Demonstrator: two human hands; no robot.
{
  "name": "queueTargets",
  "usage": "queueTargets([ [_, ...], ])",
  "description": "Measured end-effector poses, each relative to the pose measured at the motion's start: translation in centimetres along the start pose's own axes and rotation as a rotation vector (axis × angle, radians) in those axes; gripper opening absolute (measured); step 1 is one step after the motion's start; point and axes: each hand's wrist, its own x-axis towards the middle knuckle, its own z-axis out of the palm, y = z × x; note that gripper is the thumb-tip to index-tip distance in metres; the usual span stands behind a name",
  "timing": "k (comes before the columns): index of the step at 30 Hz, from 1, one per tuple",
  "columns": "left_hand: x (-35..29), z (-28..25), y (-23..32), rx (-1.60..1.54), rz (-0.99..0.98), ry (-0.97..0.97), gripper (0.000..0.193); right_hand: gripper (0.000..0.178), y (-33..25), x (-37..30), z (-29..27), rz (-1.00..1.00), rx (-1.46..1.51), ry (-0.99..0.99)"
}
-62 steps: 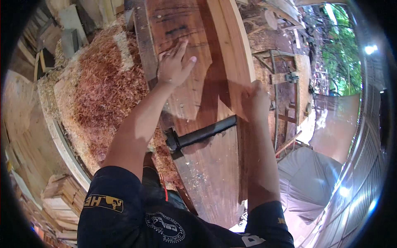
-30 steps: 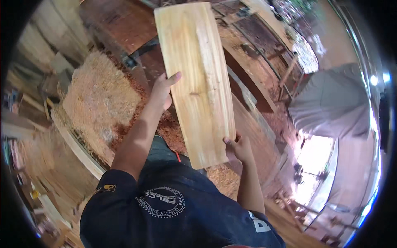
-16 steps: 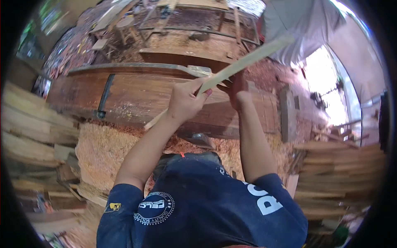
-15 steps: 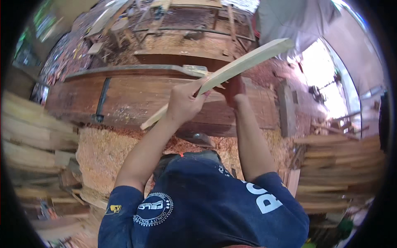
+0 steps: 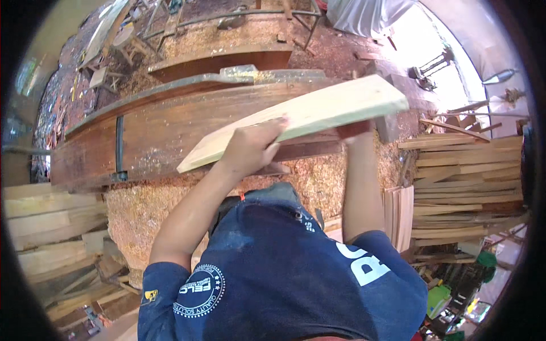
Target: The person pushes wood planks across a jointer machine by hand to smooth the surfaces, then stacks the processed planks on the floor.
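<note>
A pale wooden board [image 5: 333, 105] slants across the workbench in front of me, its far right end raised toward the camera and its lower left end cut at an angle. My left hand [image 5: 250, 146] is closed around its near edge, left of the middle, with the thumb below and fingers on the upper face. Under the board's right part is my right hand [image 5: 355, 131]; the board hides its fingers, so its grip does not show. Below the board lies the brown plank top of the workbench [image 5: 187, 128], sprinkled with shavings.
A dark metal bar [image 5: 119, 148] crosses the bench's left part. Along its far side runs a long grey-edged timber [image 5: 153, 102]. Lumber is stacked at the right [image 5: 466, 190], and boards [image 5: 48, 219] lie at the left. Wood shavings [image 5: 133, 227] cover the floor.
The board has turned from edge-on to show its broad face, and its right end has come lower and nearer. My right hand has moved right beneath it. The view has shifted.
</note>
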Motion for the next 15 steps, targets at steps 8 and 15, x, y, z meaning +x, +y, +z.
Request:
queueTargets([
  [8, -6.8, 7.6, -7.1, 0.355, -0.115, -0.64, 0.076, 0.043, -2.2, 1.0, -24.9, 0.255, -0.487, -0.028],
  [15, -10.7, 7.3, -14.4, 0.419, 0.015, -0.644, 0.068, 0.024, 5.2, 3.7, -21.6, 0.44, -0.579, 0.102],
])
